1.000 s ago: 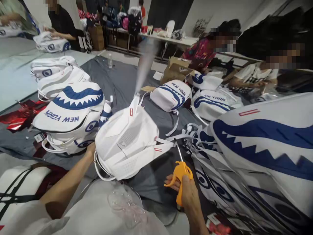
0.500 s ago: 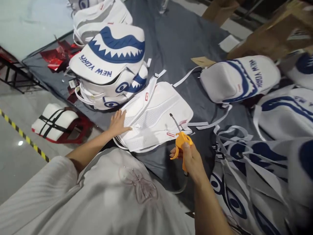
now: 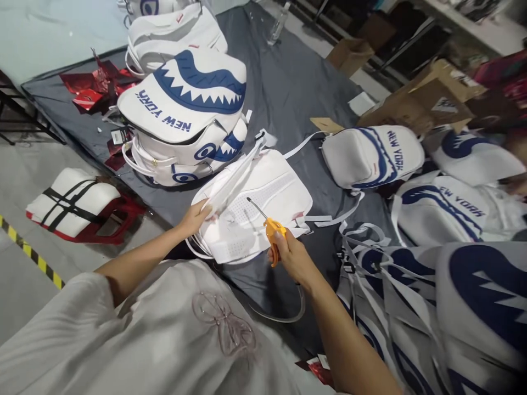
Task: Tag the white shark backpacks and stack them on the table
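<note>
A white backpack [image 3: 275,186] lies on the dark cloth in front of me, its strap side up. My left hand [image 3: 197,219] is closed on a white shoulder strap [image 3: 234,178] at the backpack's left side and holds it raised off the back panel. In my right hand [image 3: 288,253] is an orange air blow gun [image 3: 275,233], gripped by its handle. Its thin metal nozzle points up and left over the perforated panel of the backpack. A hose hangs below the gun and curves to the left.
Stacked white and blue backpacks [image 3: 185,104] stand behind on the left. More backpacks [image 3: 374,156] lie to the right. Red wrapping [image 3: 96,85] is at the back left, a stool with a strapped cushion [image 3: 78,200] on the floor, cardboard boxes [image 3: 428,99] at the back right.
My left hand has taken hold of the strap and lifted it from the panel. My right hand has moved the blow gun left, over the middle of the backpack. The view has shifted.
</note>
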The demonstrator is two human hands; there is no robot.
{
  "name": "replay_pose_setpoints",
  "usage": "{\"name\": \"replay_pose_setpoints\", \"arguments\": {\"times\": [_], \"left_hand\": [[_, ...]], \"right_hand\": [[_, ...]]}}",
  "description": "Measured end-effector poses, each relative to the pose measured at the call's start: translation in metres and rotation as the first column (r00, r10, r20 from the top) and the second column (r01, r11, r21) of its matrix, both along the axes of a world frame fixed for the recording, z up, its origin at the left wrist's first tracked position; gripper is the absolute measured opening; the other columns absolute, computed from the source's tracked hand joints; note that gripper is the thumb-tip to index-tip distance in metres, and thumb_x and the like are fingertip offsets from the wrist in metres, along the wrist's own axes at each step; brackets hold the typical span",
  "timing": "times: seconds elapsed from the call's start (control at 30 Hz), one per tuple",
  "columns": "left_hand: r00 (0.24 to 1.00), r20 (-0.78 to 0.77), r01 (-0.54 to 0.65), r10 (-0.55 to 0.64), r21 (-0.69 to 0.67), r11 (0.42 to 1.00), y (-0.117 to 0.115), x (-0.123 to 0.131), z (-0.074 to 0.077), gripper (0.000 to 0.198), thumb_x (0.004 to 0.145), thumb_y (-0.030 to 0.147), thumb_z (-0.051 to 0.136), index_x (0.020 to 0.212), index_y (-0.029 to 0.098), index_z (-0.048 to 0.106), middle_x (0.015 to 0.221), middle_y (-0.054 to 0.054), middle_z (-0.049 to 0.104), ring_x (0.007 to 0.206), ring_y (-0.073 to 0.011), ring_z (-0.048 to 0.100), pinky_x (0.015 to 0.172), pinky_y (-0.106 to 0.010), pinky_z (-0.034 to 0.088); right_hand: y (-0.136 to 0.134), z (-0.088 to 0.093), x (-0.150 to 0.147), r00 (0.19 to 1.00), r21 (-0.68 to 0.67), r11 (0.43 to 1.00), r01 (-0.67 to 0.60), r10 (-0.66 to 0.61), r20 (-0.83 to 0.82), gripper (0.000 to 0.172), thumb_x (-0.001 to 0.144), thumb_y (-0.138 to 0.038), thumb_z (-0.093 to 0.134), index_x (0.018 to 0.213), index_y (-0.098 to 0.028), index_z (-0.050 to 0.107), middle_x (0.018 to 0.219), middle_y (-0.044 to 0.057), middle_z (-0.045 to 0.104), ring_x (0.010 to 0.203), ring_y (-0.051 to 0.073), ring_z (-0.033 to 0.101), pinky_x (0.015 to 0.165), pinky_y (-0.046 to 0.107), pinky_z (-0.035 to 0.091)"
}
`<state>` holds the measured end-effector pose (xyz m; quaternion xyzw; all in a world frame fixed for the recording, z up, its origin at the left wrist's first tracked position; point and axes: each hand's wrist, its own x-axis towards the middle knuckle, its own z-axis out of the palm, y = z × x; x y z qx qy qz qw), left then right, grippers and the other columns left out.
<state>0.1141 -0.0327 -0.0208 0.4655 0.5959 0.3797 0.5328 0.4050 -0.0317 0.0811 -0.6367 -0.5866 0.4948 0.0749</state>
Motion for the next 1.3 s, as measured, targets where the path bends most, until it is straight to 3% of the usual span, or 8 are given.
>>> {"name": "replay_pose_setpoints", "arguments": {"times": [0.07, 0.13, 0.3, 0.4, 0.57, 0.93, 1.1, 1.3], "left_hand": [[0.941, 0.337, 0.051, 0.014, -0.184, 0.982, -0.011, -0.014, 0.000, 0.058, 0.090, 0.062, 0.052, 0.115, 0.010, 0.060, 0.089, -0.016, 0.075, 0.067, -0.0217, 0.071, 0.061, -0.031, 0.057], [0.886, 0.441, 0.044, 0.145, -0.391, 0.919, -0.017, -0.022, 0.001, 0.058, 0.088, 0.063, 0.056, 0.108, 0.009, 0.058, 0.078, -0.015, 0.074, 0.056, -0.0197, 0.068, 0.050, -0.027, 0.054], [0.875, 0.321, -0.072, 0.362, -0.653, 0.754, 0.000, -0.027, 0.001, 0.043, 0.101, 0.046, 0.040, 0.117, 0.009, 0.055, 0.071, -0.011, 0.074, 0.054, -0.0174, 0.069, 0.052, -0.025, 0.056], [0.881, 0.309, -0.036, 0.359, -0.712, 0.701, 0.013, -0.030, -0.004, 0.046, 0.102, 0.042, 0.036, 0.122, 0.005, 0.053, 0.068, -0.013, 0.073, 0.053, -0.0198, 0.069, 0.049, -0.027, 0.055], [0.888, 0.303, 0.010, 0.347, -0.766, 0.643, 0.023, -0.035, -0.013, 0.053, 0.101, 0.046, 0.039, 0.127, 0.003, 0.052, 0.071, -0.017, 0.074, 0.055, -0.0226, 0.070, 0.048, -0.028, 0.054], [0.912, 0.306, 0.036, 0.274, -0.724, 0.689, 0.021, -0.033, -0.005, 0.044, 0.103, 0.041, 0.037, 0.128, 0.007, 0.048, 0.065, -0.010, 0.072, 0.051, -0.0183, 0.066, 0.047, -0.025, 0.052], [0.923, 0.299, 0.041, 0.243, -0.705, 0.708, 0.020, -0.032, -0.006, 0.040, 0.103, 0.042, 0.036, 0.127, 0.012, 0.047, 0.065, -0.007, 0.072, 0.051, -0.0165, 0.066, 0.050, -0.024, 0.053], [0.941, 0.283, 0.058, 0.186, -0.676, 0.734, 0.020, -0.033, -0.011, 0.041, 0.102, 0.047, 0.037, 0.124, 0.014, 0.047, 0.069, -0.007, 0.072, 0.054, -0.0164, 0.066, 0.053, -0.025, 0.054]], "right_hand": [[0.018, -0.001, 0.001, 0.989, 0.032, 0.999, -0.003, -0.001, 0.149, 0.048, 0.099, -0.060, 0.031, 0.118, -0.021, 0.051, 0.067, 0.000, 0.065, 0.058, 0.019, 0.065, 0.056, 0.029, 0.050], [0.042, -0.001, 0.001, 0.944, 0.071, 0.997, -0.001, -0.023, 0.330, 0.043, 0.102, -0.053, 0.030, 0.115, -0.018, 0.053, 0.067, 0.001, 0.066, 0.058, 0.018, 0.064, 0.057, 0.027, 0.047], [0.084, 0.014, -0.016, 0.892, 0.010, 1.000, -0.025, 0.017, 0.451, 0.039, 0.104, -0.045, 0.030, 0.113, -0.015, 0.053, 0.062, 0.001, 0.061, 0.049, 0.015, 0.058, 0.051, 0.025, 0.041], [0.080, 0.031, -0.032, 0.938, -0.188, 0.972, -0.139, 0.190, 0.289, 0.042, 0.103, -0.050, 0.033, 0.112, -0.015, 0.053, 0.055, -0.003, 0.055, 0.041, 0.013, 0.051, 0.043, 0.023, 0.037], [0.064, 0.046, -0.054, 0.938, -0.278, 0.945, -0.173, 0.244, 0.245, 0.042, 0.102, -0.052, 0.034, 0.112, -0.016, 0.053, 0.050, -0.006, 0.047, 0.037, 0.012, 0.046, 0.038, 0.021, 0.036], [0.072, 0.060, -0.067, 0.856, -0.228, 0.960, -0.163, 0.253, 0.452, 0.046, 0.101, -0.053, 0.036, 0.123, -0.017, 0.054, 0.056, -0.004, 0.049, 0.041, 0.012, 0.049, 0.041, 0.022, 0.038], [0.062, 0.065, -0.055, 0.852, -0.510, 0.831, -0.221, 0.420, 0.314, 0.045, 0.098, -0.055, 0.037, 0.115, -0.018, 0.056, 0.052, -0.005, 0.046, 0.038, 0.013, 0.045, 0.040, 0.023, 0.036], [0.050, 0.068, -0.042, 0.875, -0.588, 0.773, -0.239, 0.434, 0.215, 0.046, 0.098, -0.059, 0.035, 0.080, -0.020, 0.050, 0.049, -0.004, 0.046, 0.037, 0.012, 0.043, 0.041, 0.024, 0.037]]}}
